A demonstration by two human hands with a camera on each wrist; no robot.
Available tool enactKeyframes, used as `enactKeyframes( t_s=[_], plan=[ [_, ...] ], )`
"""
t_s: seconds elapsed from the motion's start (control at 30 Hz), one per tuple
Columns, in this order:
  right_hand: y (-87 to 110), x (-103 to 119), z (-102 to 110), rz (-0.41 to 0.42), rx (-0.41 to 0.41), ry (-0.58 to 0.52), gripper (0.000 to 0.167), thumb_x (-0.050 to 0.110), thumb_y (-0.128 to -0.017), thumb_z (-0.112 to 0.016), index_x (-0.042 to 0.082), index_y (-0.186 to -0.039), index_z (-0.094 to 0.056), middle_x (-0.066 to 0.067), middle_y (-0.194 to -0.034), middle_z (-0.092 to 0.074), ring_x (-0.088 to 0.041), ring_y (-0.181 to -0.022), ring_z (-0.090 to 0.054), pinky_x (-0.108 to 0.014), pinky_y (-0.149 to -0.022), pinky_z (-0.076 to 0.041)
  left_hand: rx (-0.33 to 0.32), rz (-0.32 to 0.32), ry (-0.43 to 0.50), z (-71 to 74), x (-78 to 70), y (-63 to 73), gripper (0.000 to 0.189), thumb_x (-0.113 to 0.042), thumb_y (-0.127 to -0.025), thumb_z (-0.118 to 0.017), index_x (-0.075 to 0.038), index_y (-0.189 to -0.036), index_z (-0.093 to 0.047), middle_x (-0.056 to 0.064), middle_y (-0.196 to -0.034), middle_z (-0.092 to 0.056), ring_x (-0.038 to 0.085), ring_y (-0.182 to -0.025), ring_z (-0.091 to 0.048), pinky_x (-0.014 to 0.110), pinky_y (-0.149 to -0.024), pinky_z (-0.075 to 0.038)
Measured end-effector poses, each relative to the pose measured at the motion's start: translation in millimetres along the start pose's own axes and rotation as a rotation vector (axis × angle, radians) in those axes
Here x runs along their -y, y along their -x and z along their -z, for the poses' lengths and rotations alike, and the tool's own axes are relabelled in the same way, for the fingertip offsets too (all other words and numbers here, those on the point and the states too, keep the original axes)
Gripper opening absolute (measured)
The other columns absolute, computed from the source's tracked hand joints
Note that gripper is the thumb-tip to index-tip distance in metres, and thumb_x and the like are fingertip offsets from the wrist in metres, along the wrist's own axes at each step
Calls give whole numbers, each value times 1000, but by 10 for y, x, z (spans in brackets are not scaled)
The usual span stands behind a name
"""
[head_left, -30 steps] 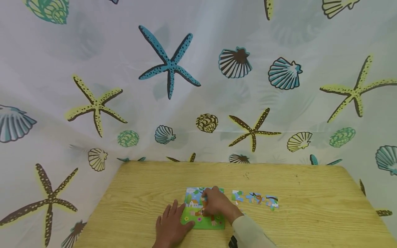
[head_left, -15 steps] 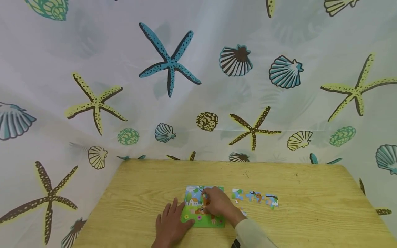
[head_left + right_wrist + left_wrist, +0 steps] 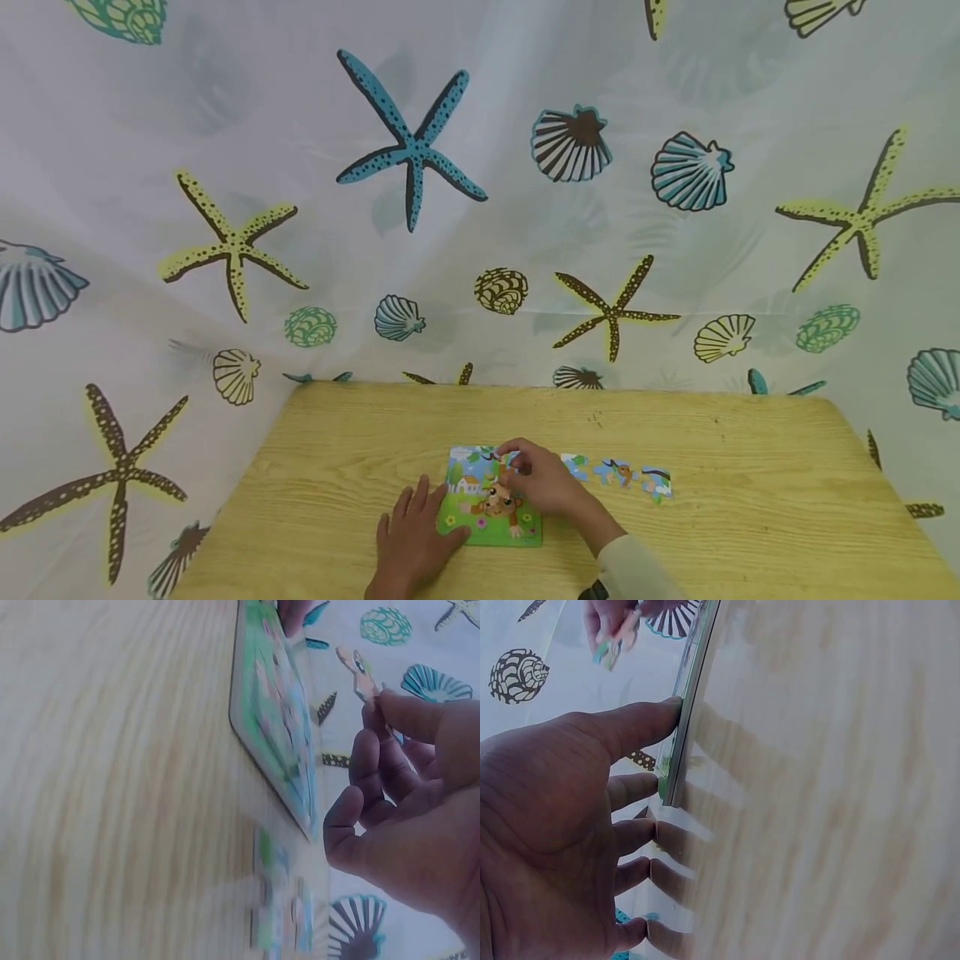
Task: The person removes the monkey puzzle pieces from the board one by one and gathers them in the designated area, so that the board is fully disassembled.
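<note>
A puzzle board (image 3: 495,537) with a monkey, a house and flowers on green grass lies on the wooden table. My right hand (image 3: 546,482) is over its upper right part and pinches a small puzzle piece (image 3: 363,675) between thumb and fingertips. The right wrist view shows that piece held up off the board, with part of an eye printed on it. At the board's left side my left hand (image 3: 414,533) rests with fingers spread, its thumb against the front edge. The right hand hides the board's upper right corner.
Several loose puzzle pieces (image 3: 617,472) lie in a row on the table (image 3: 720,533), right of the board. A white curtain (image 3: 480,250) printed with starfish and shells rises behind the table and along both sides.
My right hand has risen off the board and shifted slightly right, holding the piece. More of the monkey's face now shows. The left hand has stayed in place.
</note>
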State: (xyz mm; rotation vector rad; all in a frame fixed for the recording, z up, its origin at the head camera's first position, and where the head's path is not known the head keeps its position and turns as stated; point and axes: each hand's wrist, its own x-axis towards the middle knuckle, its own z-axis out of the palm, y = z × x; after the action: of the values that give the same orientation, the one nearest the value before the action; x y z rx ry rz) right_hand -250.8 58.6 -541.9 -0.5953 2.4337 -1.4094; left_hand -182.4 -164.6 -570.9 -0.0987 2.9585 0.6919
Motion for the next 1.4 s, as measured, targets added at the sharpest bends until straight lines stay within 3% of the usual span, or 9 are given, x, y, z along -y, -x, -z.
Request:
enactKeyframes(
  t_s=[0.2,0.33,0.53,0.7,0.87,1.1,1.4],
  plan=[
    [214,-143,254,-3,-20,-11,32,26,-98,-59,16,-128,-57,0,-91,-61,-12,-68,-51,-27,-60,-44,-8,-3,9,20,-13,15,75,-54,-82,-67,-17,-144,-46,13,-158,-31,41,-145,-25,73,-110,-17],
    [430,-276,432,-36,-52,80,35,29,-97,-59,16,-130,-57,2,-93,-64,-13,-73,-60,-27,-61,-48,-5,-3,5,23,-10,14,75,-54,-82,-67,-18,-144,-46,13,-158,-31,42,-144,-25,73,-110,-17],
    [758,-457,669,-122,-115,198,30,26,-95,-62,15,-122,-61,4,-87,-63,-9,-70,-57,-24,-57,-47,-1,-1,-3,33,-10,14,75,-55,-82,-67,-18,-144,-46,13,-158,-31,42,-144,-25,73,-110,-17],
    [915,-560,783,-174,-152,285,25,23,-93,-65,18,-118,-64,2,-93,-68,-10,-79,-61,-28,-65,-51,1,6,-8,48,-9,23,76,-55,-83,-67,-17,-145,-46,14,-158,-30,43,-144,-25,73,-110,-17],
    [951,-609,804,-176,-194,333,24,19,-89,-70,16,-112,-68,-1,-99,-71,-11,-84,-65,-30,-69,-54,1,3,4,39,-22,25,75,-53,-83,-67,-17,-144,-46,14,-158,-30,43,-144,-24,73,-110,-16],
    [918,-624,753,-142,-187,408,22,12,-80,-78,13,-102,-72,4,-87,-60,-7,-78,-53,-21,-65,-48,9,2,12,55,-33,26,74,-53,-83,-67,-16,-144,-46,14,-158,-30,43,-144,-24,73,-110,-16],
    [721,-413,550,-72,-134,407,19,19,-86,-72,14,-104,-71,3,-95,-62,-10,-87,-56,-30,-72,-51,12,7,30,53,-28,35,75,-53,-84,-66,-17,-146,-44,14,-159,-28,44,-145,-22,72,-111,-13]
  ],
)
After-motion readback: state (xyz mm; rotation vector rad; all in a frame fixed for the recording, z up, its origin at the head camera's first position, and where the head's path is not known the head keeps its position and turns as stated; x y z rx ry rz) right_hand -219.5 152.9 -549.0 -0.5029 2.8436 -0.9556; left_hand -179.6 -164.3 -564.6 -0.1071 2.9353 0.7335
